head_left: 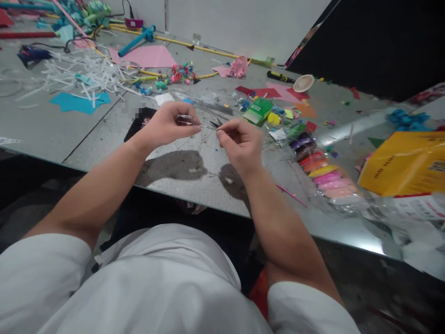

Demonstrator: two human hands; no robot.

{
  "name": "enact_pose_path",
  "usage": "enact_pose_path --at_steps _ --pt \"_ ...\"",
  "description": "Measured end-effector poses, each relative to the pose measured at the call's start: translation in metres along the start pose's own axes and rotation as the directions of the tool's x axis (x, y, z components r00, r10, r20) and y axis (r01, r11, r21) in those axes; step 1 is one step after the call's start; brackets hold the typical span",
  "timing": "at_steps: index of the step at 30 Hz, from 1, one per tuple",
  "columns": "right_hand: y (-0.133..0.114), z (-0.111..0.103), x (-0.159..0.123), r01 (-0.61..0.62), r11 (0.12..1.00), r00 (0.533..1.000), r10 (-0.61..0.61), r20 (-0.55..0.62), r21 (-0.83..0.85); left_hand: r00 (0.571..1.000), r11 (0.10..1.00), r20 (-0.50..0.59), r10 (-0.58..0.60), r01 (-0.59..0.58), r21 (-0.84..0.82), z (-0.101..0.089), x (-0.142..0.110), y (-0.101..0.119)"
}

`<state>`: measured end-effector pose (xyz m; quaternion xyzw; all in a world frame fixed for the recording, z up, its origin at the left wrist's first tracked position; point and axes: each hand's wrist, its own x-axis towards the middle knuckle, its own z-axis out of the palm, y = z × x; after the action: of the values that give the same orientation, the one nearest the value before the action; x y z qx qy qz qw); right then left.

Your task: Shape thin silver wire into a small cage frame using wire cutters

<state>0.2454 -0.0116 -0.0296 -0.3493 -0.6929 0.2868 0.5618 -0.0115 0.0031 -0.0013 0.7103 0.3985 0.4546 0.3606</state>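
- Wire, thin and silvery, looped and held between both hands above the grey table.
- White paper strips lie tangled at the table's far left, just behind a jagged piece of blue paper.
- Pink paper lies flat near the pale wall.
- The left hand pinches the looped wire, fingers narrowed.
- The right hand is pinched too, on the strand; a dark pointed tip beside its fingers is too small to identify.
- A green box sits behind the right hand, amid colourful scraps.
- A pale cup lies before the black panel.
- A yellow packet rests rightmost.
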Motion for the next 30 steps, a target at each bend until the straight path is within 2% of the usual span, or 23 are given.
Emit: enact_pose_path --at_steps 7,13,20,30 --pt "-0.009 -0.001 -0.001 -0.006 1.0 1.0 0.005 0.029 0.023 1.0 1.0 -0.013 0.018 -0.018 -0.012 0.005 0.002 0.002" --pt "-0.01 -0.003 -0.004 0.027 0.998 1.0 -0.027 0.004 -0.055 0.999 0.998 0.01 0.036 -0.036 -0.057 0.005 0.003 0.003" --pt "-0.014 -0.004 -0.003 0.01 0.997 1.0 -0.008 0.026 -0.075 0.995 0.994 0.029 0.094 -0.092 -0.061 0.004 0.002 -0.001" --pt "-0.002 -0.006 -0.003 0.07 0.996 0.998 -0.07 -0.003 -0.057 0.995 0.995 0.022 0.098 -0.098 -0.021 0.005 0.002 -0.003"
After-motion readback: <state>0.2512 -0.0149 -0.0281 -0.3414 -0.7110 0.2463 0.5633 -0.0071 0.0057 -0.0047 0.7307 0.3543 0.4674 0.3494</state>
